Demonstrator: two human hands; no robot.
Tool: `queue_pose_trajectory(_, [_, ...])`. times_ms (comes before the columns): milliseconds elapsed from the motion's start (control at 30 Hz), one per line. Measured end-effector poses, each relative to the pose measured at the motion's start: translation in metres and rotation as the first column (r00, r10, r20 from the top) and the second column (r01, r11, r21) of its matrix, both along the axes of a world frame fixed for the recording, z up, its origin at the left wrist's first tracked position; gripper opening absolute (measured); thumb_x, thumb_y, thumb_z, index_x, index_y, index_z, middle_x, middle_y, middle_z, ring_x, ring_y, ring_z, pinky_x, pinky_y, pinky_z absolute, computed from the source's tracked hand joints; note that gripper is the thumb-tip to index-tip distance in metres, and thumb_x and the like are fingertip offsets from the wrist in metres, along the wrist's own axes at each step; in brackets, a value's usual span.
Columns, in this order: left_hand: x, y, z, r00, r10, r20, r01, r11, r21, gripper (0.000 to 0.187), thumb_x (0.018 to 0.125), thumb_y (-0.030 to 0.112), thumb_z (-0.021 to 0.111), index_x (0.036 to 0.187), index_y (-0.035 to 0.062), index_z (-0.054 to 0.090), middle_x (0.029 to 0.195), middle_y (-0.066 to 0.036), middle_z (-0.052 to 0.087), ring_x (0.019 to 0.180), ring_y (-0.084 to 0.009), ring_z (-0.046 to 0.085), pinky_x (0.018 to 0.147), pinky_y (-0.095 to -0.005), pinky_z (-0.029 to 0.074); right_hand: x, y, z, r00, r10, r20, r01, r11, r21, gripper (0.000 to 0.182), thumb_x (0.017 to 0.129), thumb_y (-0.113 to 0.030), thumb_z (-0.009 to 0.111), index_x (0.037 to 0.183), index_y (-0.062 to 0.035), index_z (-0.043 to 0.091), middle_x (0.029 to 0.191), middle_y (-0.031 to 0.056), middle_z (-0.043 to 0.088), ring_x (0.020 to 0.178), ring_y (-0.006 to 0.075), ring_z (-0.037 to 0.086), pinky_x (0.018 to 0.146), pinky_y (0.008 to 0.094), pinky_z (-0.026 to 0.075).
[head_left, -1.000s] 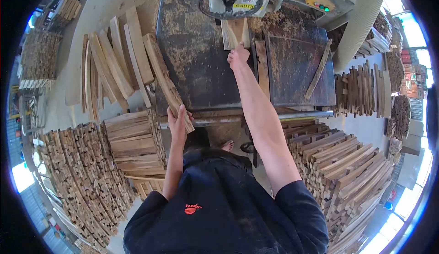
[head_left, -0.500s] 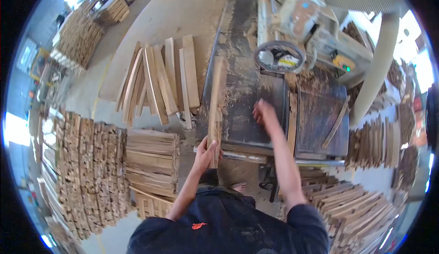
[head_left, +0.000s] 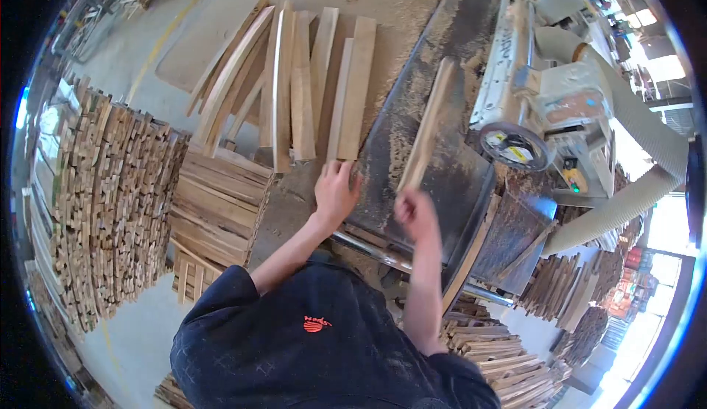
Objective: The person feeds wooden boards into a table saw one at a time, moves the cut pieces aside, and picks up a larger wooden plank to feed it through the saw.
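A wooden board [head_left: 429, 125] lies lengthwise on the dark, sawdust-covered machine table [head_left: 460, 206]. My right hand [head_left: 417, 214], slightly blurred, is closed at the near end of this board. My left hand [head_left: 336, 194] is at the near end of a wider board [head_left: 359, 88] in the loose group left of the machine. Its fingers point forward at that end, with the thumb apart; whether they touch the wood is hard to tell.
The woodworking machine's handwheel [head_left: 514, 146] and body stand right of the board, with a ribbed hose [head_left: 611, 214] behind. Tall stacks of wood strips [head_left: 110, 203] rise at left. More strips [head_left: 490, 346] lie at lower right. A metal rail [head_left: 372, 250] runs along the table's front.
My left hand has let go of the board and moved to the loose boards. My right hand has come to the board's near end. The board lies farther forward, and the view has turned.
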State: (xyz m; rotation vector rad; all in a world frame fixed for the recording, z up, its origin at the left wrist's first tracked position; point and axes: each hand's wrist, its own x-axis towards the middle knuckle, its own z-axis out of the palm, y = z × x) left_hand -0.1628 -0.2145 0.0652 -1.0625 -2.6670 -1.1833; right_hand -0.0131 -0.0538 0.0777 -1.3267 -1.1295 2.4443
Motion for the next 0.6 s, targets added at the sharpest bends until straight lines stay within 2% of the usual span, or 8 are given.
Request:
queue_pose_trajectory(33, [-0.014, -0.005, 0.0, 1.0, 0.002, 0.005, -0.002, 1.0, -0.008, 0.042, 0.085, 0.016, 0.072, 0.124, 0.0061, 0.06, 0.102, -0.018, 0.059, 0.087, -0.0382, 0.062, 0.075, -0.0469, 0.052, -0.022, 0.058, -0.015, 0.973, -0.005, -0.231, -0.033, 0.986, -0.162, 0.021, 0.1, -0.021, 0.06, 0.097, 0.0002, 0.061, 0.074, 0.006, 0.061, 0.06, 0.0146, 0.059, 0.052, 0.0259, 0.049])
queue_pose_trajectory(67, [-0.023, -0.009, -0.001, 0.999, 0.03, -0.011, -0.031, 0.994, -0.108, 0.05, 0.083, 0.015, 0.073, 0.13, 0.0077, 0.056, 0.107, -0.019, 0.056, 0.089, -0.0392, 0.062, 0.075, -0.0475, 0.053, -0.075, 0.097, -0.012, 0.84, -0.451, -0.302, 0.378, 0.886, -0.269, 0.024, 0.101, -0.016, 0.06, 0.112, 0.0052, 0.059, 0.095, 0.0126, 0.065, 0.084, 0.02, 0.065, 0.074, 0.0283, 0.059])
queue_pose_trajectory(100, [-0.025, -0.014, -0.002, 0.998, 0.056, -0.025, -0.06, 0.976, -0.208, 0.059, 0.081, 0.013, 0.074, 0.135, 0.0093, 0.052, 0.112, -0.02, 0.054, 0.091, -0.0401, 0.062, 0.075, -0.0481, 0.054, -0.115, 0.131, 0.015, 0.649, -0.484, -0.587, 0.307, 0.872, -0.381, 0.03, 0.101, -0.012, 0.06, 0.123, 0.0072, 0.056, 0.114, 0.0159, 0.063, 0.102, 0.0247, 0.063, 0.092, 0.0321, 0.058])
queue_pose_trajectory(267, [-0.042, -0.026, -0.016, 0.971, -0.017, 0.237, 0.084, 0.958, -0.273, 0.073, 0.08, 0.008, 0.077, 0.145, 0.0082, 0.044, 0.116, -0.018, 0.056, 0.098, -0.0351, 0.065, 0.079, -0.0453, 0.057, -0.231, 0.221, 0.11, 0.386, -0.544, -0.745, 0.115, 0.83, -0.546, 0.03, 0.1, -0.024, 0.063, 0.119, -0.0011, 0.062, 0.103, 0.0113, 0.069, 0.096, 0.0192, 0.066, 0.075, 0.0314, 0.055])
queue_pose_trajectory(333, [-0.056, -0.037, 0.002, 0.683, -0.15, 0.715, -0.005, 0.978, 0.21, 0.083, 0.081, 0.008, 0.08, 0.153, 0.0078, 0.037, 0.122, -0.016, 0.06, 0.108, -0.0274, 0.064, 0.083, -0.0388, 0.057, -0.25, 0.182, 0.137, 0.54, -0.237, -0.808, 0.284, 0.955, -0.09, 0.025, 0.101, -0.027, 0.061, 0.111, -0.0038, 0.065, 0.095, 0.0082, 0.069, 0.087, 0.0141, 0.064, 0.07, 0.029, 0.052])
queue_pose_trajectory(433, [-0.065, -0.05, 0.017, 0.457, -0.314, 0.832, -0.153, 0.894, 0.421, 0.089, 0.084, -0.001, 0.078, 0.157, 0.0045, 0.027, 0.129, -0.015, 0.058, 0.104, -0.0219, 0.067, 0.088, -0.0344, 0.058, -0.224, 0.065, 0.141, 0.91, 0.07, -0.408, 0.164, 0.845, 0.509, 0.021, 0.097, -0.028, 0.065, 0.099, -0.0068, 0.069, 0.089, 0.002, 0.067, 0.073, 0.0115, 0.056, 0.067, 0.0288, 0.047])
queue_pose_trajectory(467, [-0.066, -0.053, 0.022, 0.378, -0.385, 0.842, -0.22, 0.846, 0.485, 0.089, 0.086, -0.002, 0.076, 0.158, 0.0033, 0.024, 0.131, -0.015, 0.057, 0.103, -0.0217, 0.067, 0.09, -0.0351, 0.058, -0.208, 0.035, 0.134, 0.981, 0.192, -0.013, -0.114, 0.635, 0.764, 0.027, 0.093, -0.032, 0.071, 0.101, -0.0062, 0.071, 0.092, 0.0016, 0.069, 0.079, 0.0138, 0.06, 0.072, 0.0301, 0.048])
queue_pose_trajectory(600, [-0.059, -0.058, 0.018, 0.302, -0.5, 0.811, -0.155, 0.814, 0.56, 0.086, 0.085, -0.001, 0.078, 0.156, 0.0015, 0.03, 0.133, -0.013, 0.059, 0.112, -0.0196, 0.064, 0.092, -0.0354, 0.057, -0.12, -0.057, 0.031, 0.938, 0.321, 0.129, -0.339, 0.781, 0.525, 0.041, 0.095, -0.022, 0.071, 0.129, -0.0004, 0.063, 0.116, 0.0122, 0.071, 0.11, 0.0209, 0.065, 0.098, 0.0348, 0.05])
